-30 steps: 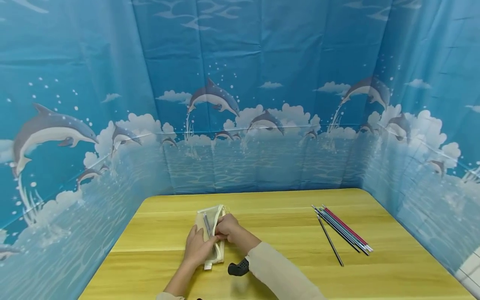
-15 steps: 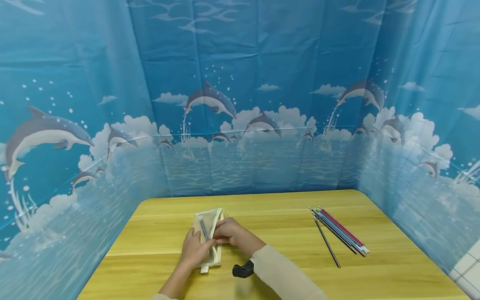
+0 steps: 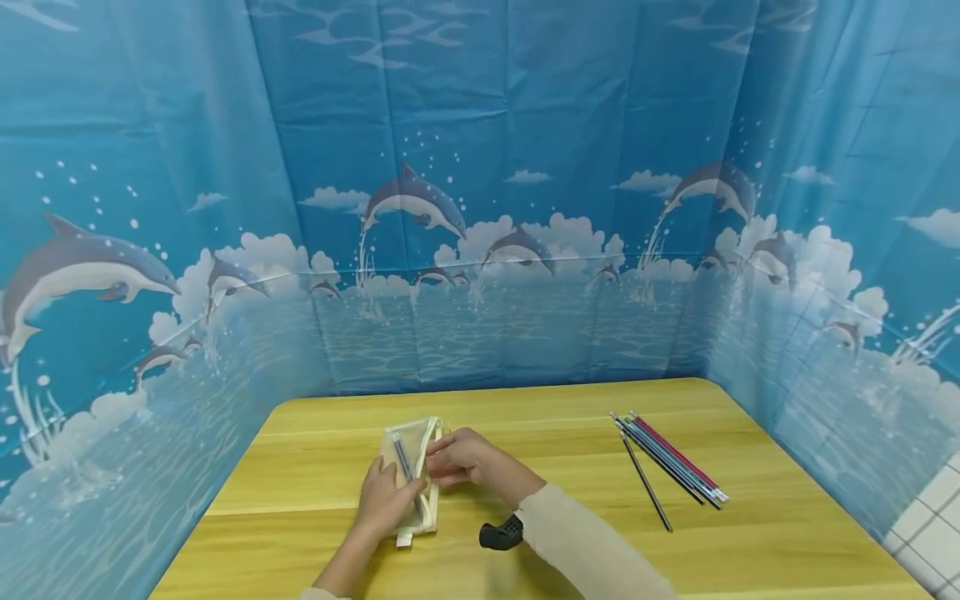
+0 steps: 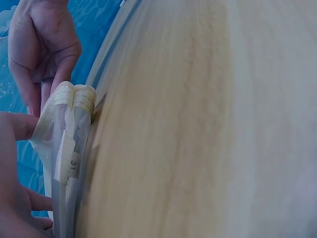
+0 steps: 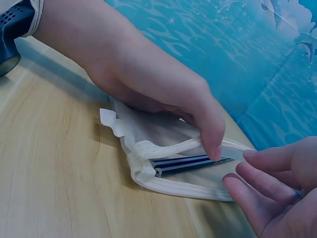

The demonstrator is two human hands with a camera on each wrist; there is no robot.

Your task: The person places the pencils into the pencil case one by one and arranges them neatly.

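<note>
The left hand (image 3: 381, 502) is pinching the likely light, floppy mesh zip pouch (image 3: 417, 452) by its firmer zipper edge (image 5: 176, 148), the right hand (image 3: 467, 460) poised beside, fingers loosely parted, seemingly empty.

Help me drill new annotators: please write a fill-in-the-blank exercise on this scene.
In the head view, the pencils lie on the ____ side of the table.
The left hand is on the pouch, whose mouth is ____, not closed.
The leaping animals printed on the backdrop are ____.

Missing words: right; open; dolphins.
</note>
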